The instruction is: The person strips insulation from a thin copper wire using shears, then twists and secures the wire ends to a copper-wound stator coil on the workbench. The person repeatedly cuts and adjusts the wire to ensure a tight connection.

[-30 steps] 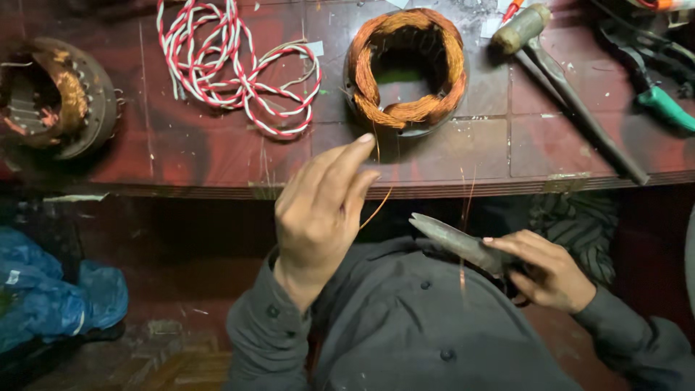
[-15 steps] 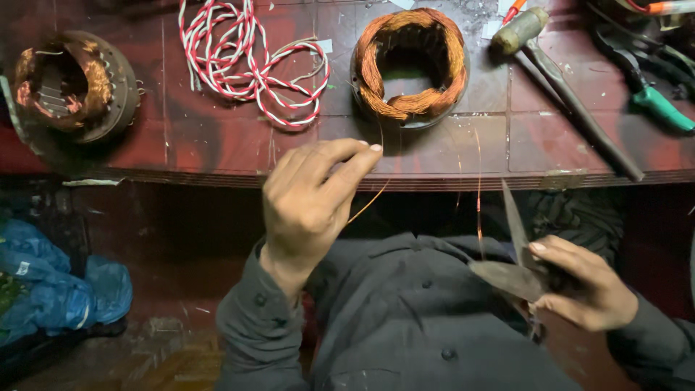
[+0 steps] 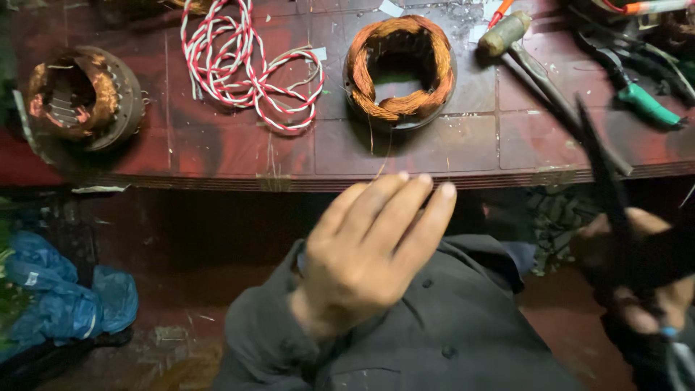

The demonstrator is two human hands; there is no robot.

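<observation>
A dark red desk [image 3: 217, 156] is running across the top of the frame, its surface scuffed and marked off in squares, its ridged front edge facing the person. Below it, a shadowed floor is showing, and a crumpled blue bag [image 3: 51, 297] is lying at the lower left.

At the upper left of the desk, a round metal motor core [image 3: 83, 98] with copper winding inside is sitting tipped toward the right. Just right of it, a red and white twisted cord [image 3: 242, 69] is lying in loose loops. At the upper middle, a ring-shaped copper coil [image 3: 400, 69] is resting flat, its thin wires fraying at the near side; one fine strand [image 3: 384, 163] is trailing from it down toward the desk edge.

Below the desk edge, in the middle of the frame, the left hand [image 3: 373, 250] is hovering palm down, fingers together and stretched toward the upper right; whether its grip is pinching the strand cannot be told from this side.

At the upper right, a mallet [image 3: 536, 69] is lying with its handle slanting down to the right, beside green-handled pliers [image 3: 637, 90]. At the right edge, the right hand [image 3: 641, 271] is blurred and dark, its grip closed around the handles of scissors [image 3: 601, 166], whose long axis is standing nearly upright, blades pointing up and slightly left across the desk edge.
</observation>
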